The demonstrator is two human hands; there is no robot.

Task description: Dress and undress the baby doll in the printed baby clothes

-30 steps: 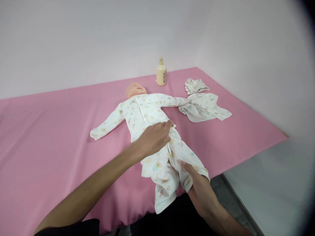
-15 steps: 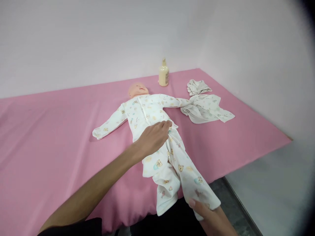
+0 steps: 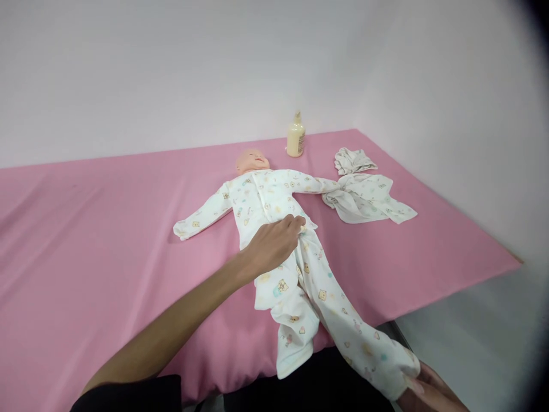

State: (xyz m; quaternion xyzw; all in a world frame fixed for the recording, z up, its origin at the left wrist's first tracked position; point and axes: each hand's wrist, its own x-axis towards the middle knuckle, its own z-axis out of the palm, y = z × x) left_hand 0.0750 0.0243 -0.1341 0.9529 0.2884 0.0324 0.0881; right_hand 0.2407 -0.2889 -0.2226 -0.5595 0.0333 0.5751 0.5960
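The patterned trousers [image 3: 338,297] lie below the shirt [image 3: 272,197] on the doll [image 3: 253,162], crossing the near edge of the pink table cover [image 3: 107,257]. My left hand [image 3: 277,243] has its fingers curled tight on the cloth at the waist; my right hand [image 3: 429,389] has the far cuff, thumb against it, the other fingers mostly hidden.

If I tug that cuff too hard, I think the doll could slide towards me, since both legs overhang the edge; a loose left grip could let the waist slip or twist.

The waist end points away from me, towards the doll's head. The longer leg's axis slants from there down to my right; the other leg, short and rumpled, points almost straight at me.

Further off, a pump bottle [image 3: 295,139] stands upright, and two crumpled cloths [image 3: 369,197] lie to the right.
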